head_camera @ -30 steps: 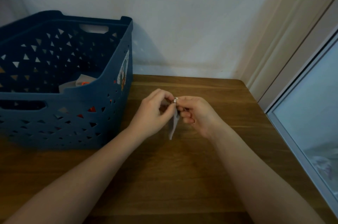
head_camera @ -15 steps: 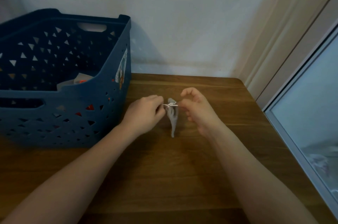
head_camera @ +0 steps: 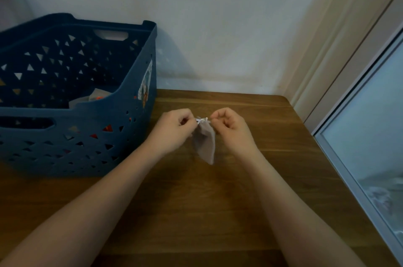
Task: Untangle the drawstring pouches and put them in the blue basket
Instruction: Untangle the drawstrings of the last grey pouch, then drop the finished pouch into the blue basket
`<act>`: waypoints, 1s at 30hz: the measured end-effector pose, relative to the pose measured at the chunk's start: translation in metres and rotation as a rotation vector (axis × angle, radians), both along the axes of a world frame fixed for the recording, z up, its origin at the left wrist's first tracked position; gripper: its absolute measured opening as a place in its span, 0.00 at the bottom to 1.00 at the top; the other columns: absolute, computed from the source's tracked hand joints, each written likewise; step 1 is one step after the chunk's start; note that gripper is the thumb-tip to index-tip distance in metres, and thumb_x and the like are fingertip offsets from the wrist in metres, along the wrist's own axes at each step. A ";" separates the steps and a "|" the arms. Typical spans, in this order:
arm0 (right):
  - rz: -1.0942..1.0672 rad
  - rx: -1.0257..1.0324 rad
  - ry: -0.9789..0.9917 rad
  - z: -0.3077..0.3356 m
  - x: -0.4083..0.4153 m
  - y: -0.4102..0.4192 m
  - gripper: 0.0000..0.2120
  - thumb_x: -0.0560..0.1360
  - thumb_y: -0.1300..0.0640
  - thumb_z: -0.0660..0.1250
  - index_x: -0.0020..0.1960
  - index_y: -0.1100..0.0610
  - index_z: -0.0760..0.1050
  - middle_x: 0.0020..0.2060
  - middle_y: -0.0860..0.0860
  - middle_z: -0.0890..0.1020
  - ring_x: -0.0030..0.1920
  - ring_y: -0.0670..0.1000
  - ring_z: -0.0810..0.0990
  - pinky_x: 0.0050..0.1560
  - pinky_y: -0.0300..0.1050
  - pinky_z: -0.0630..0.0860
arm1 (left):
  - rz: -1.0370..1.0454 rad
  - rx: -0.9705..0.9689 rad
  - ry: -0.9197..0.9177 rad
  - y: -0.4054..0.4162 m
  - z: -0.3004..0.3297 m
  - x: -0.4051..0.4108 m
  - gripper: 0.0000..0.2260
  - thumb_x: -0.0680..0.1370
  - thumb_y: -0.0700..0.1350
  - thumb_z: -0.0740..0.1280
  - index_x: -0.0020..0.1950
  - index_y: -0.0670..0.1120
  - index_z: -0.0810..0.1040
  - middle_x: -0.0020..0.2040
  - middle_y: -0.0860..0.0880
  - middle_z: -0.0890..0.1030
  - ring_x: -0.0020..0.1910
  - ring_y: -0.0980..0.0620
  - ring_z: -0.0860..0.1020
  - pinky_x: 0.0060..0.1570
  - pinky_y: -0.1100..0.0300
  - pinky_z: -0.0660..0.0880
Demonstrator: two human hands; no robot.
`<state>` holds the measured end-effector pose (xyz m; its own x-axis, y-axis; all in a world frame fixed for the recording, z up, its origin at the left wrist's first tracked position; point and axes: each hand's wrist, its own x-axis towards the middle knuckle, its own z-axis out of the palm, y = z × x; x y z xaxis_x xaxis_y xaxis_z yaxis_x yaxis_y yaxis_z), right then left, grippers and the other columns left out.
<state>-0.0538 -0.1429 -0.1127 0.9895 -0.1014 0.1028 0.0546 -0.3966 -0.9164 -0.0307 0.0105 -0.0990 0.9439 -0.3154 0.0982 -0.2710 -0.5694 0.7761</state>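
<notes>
A small grey drawstring pouch (head_camera: pixel 206 142) hangs above the wooden table (head_camera: pixel 218 190), its bottom corner pointing down. A thin white drawstring (head_camera: pixel 202 121) runs across its gathered top. My left hand (head_camera: pixel 174 133) pinches the string's left end. My right hand (head_camera: pixel 231 129) pinches the right end with curled fingers. The blue basket (head_camera: pixel 87 114) stands at the left. Inside it lie pale pouches (head_camera: pixel 87 99) with a bit of orange showing; most of its contents are hidden by the front wall.
A white wall runs behind the table. A door frame and a glass panel (head_camera: pixel 366 135) border the table's right edge. Bare wood lies between my forearms and toward the near edge.
My hands have drawn apart from a tight cluster, stretching the white drawstring sideways. The pouch now hangs wider and lower between them.
</notes>
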 end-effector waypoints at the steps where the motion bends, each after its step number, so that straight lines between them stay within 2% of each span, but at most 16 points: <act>1: 0.009 -0.040 -0.040 0.002 -0.002 0.002 0.08 0.79 0.59 0.59 0.45 0.49 0.73 0.37 0.45 0.77 0.34 0.41 0.74 0.38 0.35 0.73 | 0.019 -0.034 -0.018 0.000 0.003 0.000 0.09 0.79 0.43 0.61 0.38 0.48 0.73 0.39 0.51 0.78 0.39 0.55 0.77 0.37 0.65 0.69; 3: 0.047 -0.059 -0.150 0.009 -0.007 0.008 0.07 0.80 0.57 0.57 0.48 0.51 0.74 0.40 0.44 0.77 0.37 0.40 0.75 0.39 0.34 0.73 | 0.030 -0.057 -0.090 0.001 0.013 -0.001 0.09 0.79 0.44 0.61 0.39 0.49 0.73 0.38 0.51 0.78 0.37 0.56 0.76 0.36 0.67 0.69; 5: 0.111 -0.026 -0.245 0.018 -0.011 0.014 0.07 0.79 0.57 0.59 0.55 0.52 0.73 0.45 0.43 0.78 0.43 0.40 0.77 0.44 0.34 0.75 | 0.027 -0.067 -0.211 0.000 0.026 -0.004 0.10 0.80 0.45 0.60 0.39 0.48 0.74 0.36 0.52 0.76 0.34 0.56 0.74 0.34 0.65 0.68; 8: 0.081 -0.126 -0.455 0.035 -0.007 0.022 0.16 0.76 0.63 0.63 0.63 0.53 0.71 0.53 0.43 0.78 0.52 0.40 0.77 0.52 0.32 0.74 | 0.015 -0.062 -0.411 0.000 0.057 -0.012 0.10 0.80 0.45 0.60 0.42 0.44 0.76 0.37 0.50 0.76 0.36 0.53 0.74 0.37 0.58 0.70; 11: -0.015 -0.087 -0.610 0.063 0.004 0.034 0.14 0.75 0.67 0.62 0.57 0.54 0.75 0.47 0.43 0.79 0.47 0.38 0.77 0.46 0.29 0.73 | -0.027 0.131 -0.584 0.008 0.095 -0.019 0.09 0.80 0.46 0.60 0.42 0.45 0.75 0.36 0.53 0.71 0.35 0.55 0.69 0.36 0.58 0.64; 14: 0.006 -0.014 -0.618 0.094 0.015 0.054 0.12 0.76 0.67 0.62 0.52 0.50 0.74 0.43 0.39 0.77 0.44 0.37 0.76 0.44 0.31 0.74 | -0.018 0.246 -0.661 0.028 0.127 -0.024 0.09 0.80 0.46 0.59 0.41 0.49 0.74 0.34 0.55 0.71 0.33 0.58 0.70 0.32 0.64 0.61; 17: 0.073 0.006 -0.616 0.117 0.032 0.087 0.11 0.76 0.66 0.64 0.50 0.50 0.74 0.45 0.43 0.78 0.46 0.42 0.77 0.46 0.35 0.76 | -0.002 0.247 -0.599 0.073 0.154 -0.020 0.09 0.79 0.48 0.60 0.44 0.49 0.77 0.37 0.53 0.75 0.35 0.57 0.72 0.34 0.64 0.67; 20: 0.079 -0.053 -0.622 0.128 0.055 0.124 0.13 0.74 0.68 0.65 0.47 0.50 0.75 0.46 0.48 0.77 0.47 0.51 0.78 0.47 0.43 0.77 | 0.075 0.223 -0.513 0.131 0.165 -0.004 0.08 0.78 0.49 0.62 0.44 0.48 0.78 0.36 0.52 0.77 0.36 0.55 0.74 0.37 0.60 0.68; 21: 0.072 -0.097 -0.624 0.129 0.061 0.129 0.14 0.73 0.69 0.65 0.45 0.49 0.76 0.46 0.49 0.76 0.47 0.51 0.78 0.46 0.43 0.77 | 0.106 0.212 -0.485 0.141 0.163 0.003 0.07 0.78 0.48 0.63 0.43 0.48 0.78 0.37 0.51 0.78 0.38 0.52 0.75 0.39 0.57 0.70; 23: 0.088 -0.235 -0.629 0.129 0.071 0.148 0.15 0.72 0.70 0.64 0.44 0.50 0.78 0.45 0.48 0.74 0.45 0.48 0.76 0.45 0.34 0.73 | 0.175 0.174 -0.431 0.167 0.155 0.012 0.08 0.77 0.48 0.64 0.42 0.47 0.79 0.39 0.49 0.80 0.41 0.49 0.78 0.42 0.55 0.72; 25: 0.135 -0.424 -0.606 0.127 0.074 0.159 0.14 0.72 0.70 0.63 0.48 0.54 0.81 0.45 0.49 0.74 0.46 0.46 0.73 0.45 0.28 0.68 | 0.191 0.142 -0.385 0.179 0.145 0.015 0.08 0.77 0.48 0.64 0.41 0.48 0.79 0.38 0.50 0.81 0.41 0.50 0.79 0.42 0.53 0.74; 28: 0.288 -0.639 -0.445 0.129 0.073 0.164 0.14 0.74 0.67 0.63 0.55 0.56 0.81 0.53 0.52 0.80 0.53 0.47 0.75 0.55 0.36 0.69 | 0.146 0.161 -0.375 0.183 0.133 0.011 0.08 0.77 0.48 0.64 0.41 0.49 0.79 0.38 0.51 0.81 0.40 0.51 0.79 0.42 0.53 0.75; 30: 0.375 -0.644 -0.304 0.131 0.069 0.162 0.16 0.75 0.66 0.63 0.60 0.55 0.78 0.60 0.50 0.79 0.60 0.46 0.74 0.60 0.36 0.66 | 0.098 0.169 -0.362 0.183 0.127 0.007 0.08 0.78 0.48 0.63 0.43 0.49 0.80 0.39 0.51 0.81 0.40 0.52 0.78 0.41 0.56 0.74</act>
